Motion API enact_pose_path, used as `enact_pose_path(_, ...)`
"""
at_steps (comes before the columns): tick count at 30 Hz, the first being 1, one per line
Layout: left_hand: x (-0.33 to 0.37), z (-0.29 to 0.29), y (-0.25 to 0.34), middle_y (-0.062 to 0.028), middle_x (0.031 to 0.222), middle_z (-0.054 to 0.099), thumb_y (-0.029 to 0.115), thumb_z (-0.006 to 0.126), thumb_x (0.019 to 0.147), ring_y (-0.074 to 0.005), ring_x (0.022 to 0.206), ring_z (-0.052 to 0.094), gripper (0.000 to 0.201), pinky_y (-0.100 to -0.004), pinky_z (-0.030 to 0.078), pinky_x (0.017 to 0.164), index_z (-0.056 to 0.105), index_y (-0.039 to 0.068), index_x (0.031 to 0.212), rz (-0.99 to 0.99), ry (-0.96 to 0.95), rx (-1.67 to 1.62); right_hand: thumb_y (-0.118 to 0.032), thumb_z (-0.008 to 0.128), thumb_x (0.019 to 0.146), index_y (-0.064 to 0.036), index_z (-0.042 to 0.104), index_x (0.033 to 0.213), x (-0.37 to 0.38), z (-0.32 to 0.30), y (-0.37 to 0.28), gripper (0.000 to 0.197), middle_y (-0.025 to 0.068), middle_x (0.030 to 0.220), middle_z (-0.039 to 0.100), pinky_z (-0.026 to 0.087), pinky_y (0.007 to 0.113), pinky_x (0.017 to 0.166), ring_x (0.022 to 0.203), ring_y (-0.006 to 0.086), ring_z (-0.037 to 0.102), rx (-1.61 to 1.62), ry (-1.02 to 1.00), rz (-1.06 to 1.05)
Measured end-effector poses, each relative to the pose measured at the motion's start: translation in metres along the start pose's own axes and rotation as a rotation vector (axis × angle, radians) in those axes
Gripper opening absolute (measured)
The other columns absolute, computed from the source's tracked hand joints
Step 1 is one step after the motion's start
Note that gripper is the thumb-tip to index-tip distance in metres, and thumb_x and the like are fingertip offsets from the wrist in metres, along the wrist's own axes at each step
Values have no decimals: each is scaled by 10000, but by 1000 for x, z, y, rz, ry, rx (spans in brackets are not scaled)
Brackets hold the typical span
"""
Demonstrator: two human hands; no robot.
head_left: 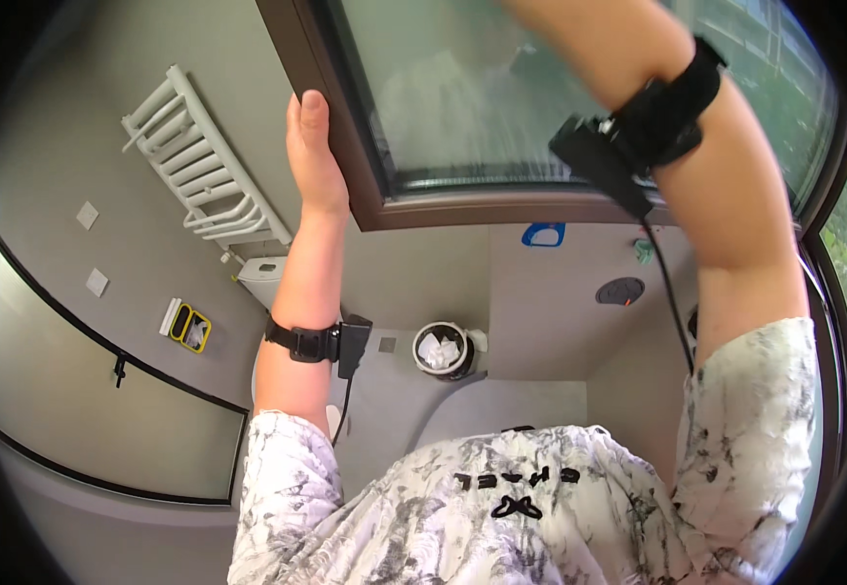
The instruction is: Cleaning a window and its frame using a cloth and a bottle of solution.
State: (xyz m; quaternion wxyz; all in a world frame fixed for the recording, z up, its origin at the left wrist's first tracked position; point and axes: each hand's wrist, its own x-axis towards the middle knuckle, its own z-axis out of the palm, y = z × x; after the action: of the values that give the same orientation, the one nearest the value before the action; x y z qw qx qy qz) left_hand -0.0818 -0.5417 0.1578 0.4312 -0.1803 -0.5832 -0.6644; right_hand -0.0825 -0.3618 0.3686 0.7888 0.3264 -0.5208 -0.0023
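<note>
A window sash (443, 211) with a dark brown frame and a wet-looking glass pane (462, 107) fills the upper right. My left hand (316, 161) is raised against the outer left edge of this frame, palm side toward it. Its thumb and the finger showing behind it stretch upward; the other fingers are hidden. My right arm reaches up across the glass and leaves the picture at the top, so the right hand is out of sight. A black strap with a small device (652, 127) sits on the right forearm, and a similar wrist strap (311, 341) is on the left.
A white towel radiator (204, 161) hangs on the left wall, above a door with a frosted pane (92, 361). Below me stands a bin (443, 375) with white paper in it. A yellow-edged holder (189, 329) is wall-mounted. Cables hang from both arm straps.
</note>
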Motion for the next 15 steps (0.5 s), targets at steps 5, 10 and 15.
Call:
enact_pose_path(5,0,10,3,-48,1129,664,593,545,1000,-155,1026,634,627,-299,493,911,605,22,1252,-51,-41,-131,-151,583,853,-69,694,963,-72,-38,-52,176,54,1020,629,530,376,718,941,257,586,98,-21,17)
enact_pose_path(10,12,-1,-14,-26,1025,678,556,550,1012,-134,901,631,503,-310,519,831,659,73,1101,-37,-69,-283,-200,668,708,-50,744,878,-132,-77,-113,239,42,1002,580,484,392,598,888,289,589,329,-354,129)
enact_pose_path(15,13,2,-11,-18,1145,634,413,496,1078,-130,1083,547,449,-325,420,1022,664,8,1174,116,121,50,-225,663,720,-80,738,772,-171,-104,-161,172,62,1048,569,466,340,616,872,258,556,335,-496,149)
